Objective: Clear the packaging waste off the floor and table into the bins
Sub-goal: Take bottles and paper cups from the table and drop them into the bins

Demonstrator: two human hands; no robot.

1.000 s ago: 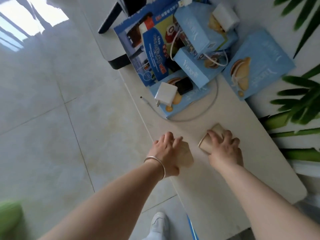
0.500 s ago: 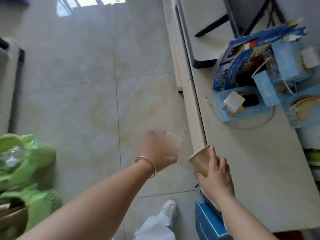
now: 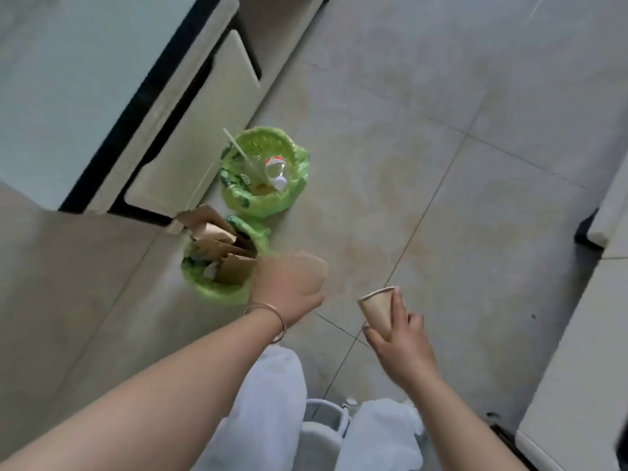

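Observation:
My left hand is closed around a tan paper cup, blurred by motion, just right of the nearer green-lined bin. That bin holds several brown cardboard pieces. My right hand grips a second tan paper cup, upright and slightly tilted, over the floor tiles. The farther green-lined bin holds a clear plastic bottle and thin sticks.
A pale low cabinet with dark gaps runs behind the bins at the left. A light table edge shows at the right. My white trousers and a small grey container are at the bottom. The tiled floor spreads between.
I have turned away from the table toward the two bins. Both hands have carried their paper cups off the table; the left one now hovers beside the nearer bin.

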